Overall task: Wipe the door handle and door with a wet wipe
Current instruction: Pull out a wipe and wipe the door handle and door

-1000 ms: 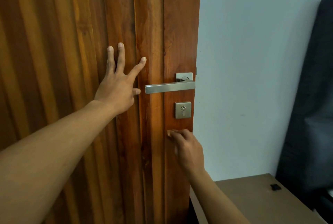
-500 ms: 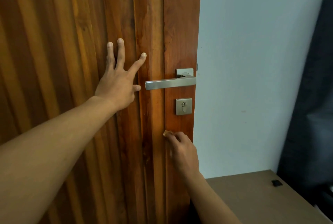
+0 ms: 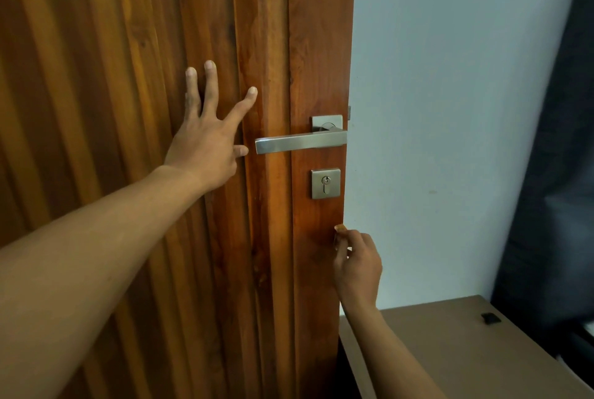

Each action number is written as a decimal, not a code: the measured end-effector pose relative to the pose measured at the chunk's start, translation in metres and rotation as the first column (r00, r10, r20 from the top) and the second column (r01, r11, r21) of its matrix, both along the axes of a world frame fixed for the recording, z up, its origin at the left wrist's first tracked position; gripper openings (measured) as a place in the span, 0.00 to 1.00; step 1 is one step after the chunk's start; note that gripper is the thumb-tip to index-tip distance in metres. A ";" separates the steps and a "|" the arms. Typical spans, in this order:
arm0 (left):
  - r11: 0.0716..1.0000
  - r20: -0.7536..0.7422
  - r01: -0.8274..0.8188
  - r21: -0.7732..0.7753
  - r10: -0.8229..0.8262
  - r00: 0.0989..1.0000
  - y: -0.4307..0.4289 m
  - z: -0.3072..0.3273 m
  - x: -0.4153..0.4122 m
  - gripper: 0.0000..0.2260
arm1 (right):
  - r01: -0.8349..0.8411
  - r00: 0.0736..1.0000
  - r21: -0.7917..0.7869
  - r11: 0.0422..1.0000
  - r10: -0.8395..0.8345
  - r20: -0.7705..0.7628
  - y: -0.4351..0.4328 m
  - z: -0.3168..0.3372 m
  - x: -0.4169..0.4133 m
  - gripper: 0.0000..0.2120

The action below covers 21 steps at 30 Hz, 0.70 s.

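The brown wooden door point(image 3: 96, 77) fills the left half of the view. Its brushed steel lever handle point(image 3: 299, 143) sits near the right edge, above a square keyhole plate point(image 3: 325, 183). My left hand point(image 3: 205, 141) lies flat on the door with fingers spread, just left of the handle's tip. My right hand point(image 3: 358, 267) is below the keyhole plate at the door's right edge. Its fingertips pinch a small tan wad, apparently the wet wipe point(image 3: 340, 228), against that edge. Most of the wipe is hidden in the fingers.
A pale blue wall point(image 3: 450, 77) stands right of the door. A tan table point(image 3: 466, 350) sits at the lower right with a small black object point(image 3: 490, 318) on it. A dark upholstered shape point(image 3: 553, 173) rises along the right edge.
My right hand has slid right, from the middle of the door's stile to its right edge, keeping the wipe. My left hand has stayed flat on the door.
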<state>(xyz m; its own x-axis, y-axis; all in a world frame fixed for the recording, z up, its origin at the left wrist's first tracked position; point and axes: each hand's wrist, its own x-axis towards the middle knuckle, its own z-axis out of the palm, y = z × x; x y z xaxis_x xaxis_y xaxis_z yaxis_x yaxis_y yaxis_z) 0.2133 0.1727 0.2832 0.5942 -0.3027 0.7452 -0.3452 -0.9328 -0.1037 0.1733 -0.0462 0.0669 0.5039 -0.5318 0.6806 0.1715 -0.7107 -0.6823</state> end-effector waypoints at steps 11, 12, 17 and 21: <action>1.000 -0.007 -0.007 -0.003 0.007 1.000 0.000 0.001 -0.001 0.41 | -0.155 0.985 -0.268 0.951 0.127 -0.121 0.013 -0.036 -0.002 0.07; 1.000 -0.010 -0.009 -0.002 0.009 1.000 0.000 0.001 -0.001 0.41 | -0.115 0.990 -0.180 0.977 0.098 -0.103 0.009 -0.032 -0.001 0.06; 1.000 -0.015 0.002 0.011 -0.002 1.000 0.001 0.001 -0.002 0.41 | 0.047 0.994 0.127 0.991 -0.034 -0.101 0.002 -0.019 0.001 0.06; 1.000 -0.012 0.000 0.011 0.000 1.000 0.003 0.000 0.000 0.41 | 0.053 0.990 0.030 0.998 -0.049 -0.130 0.010 -0.022 -0.002 0.08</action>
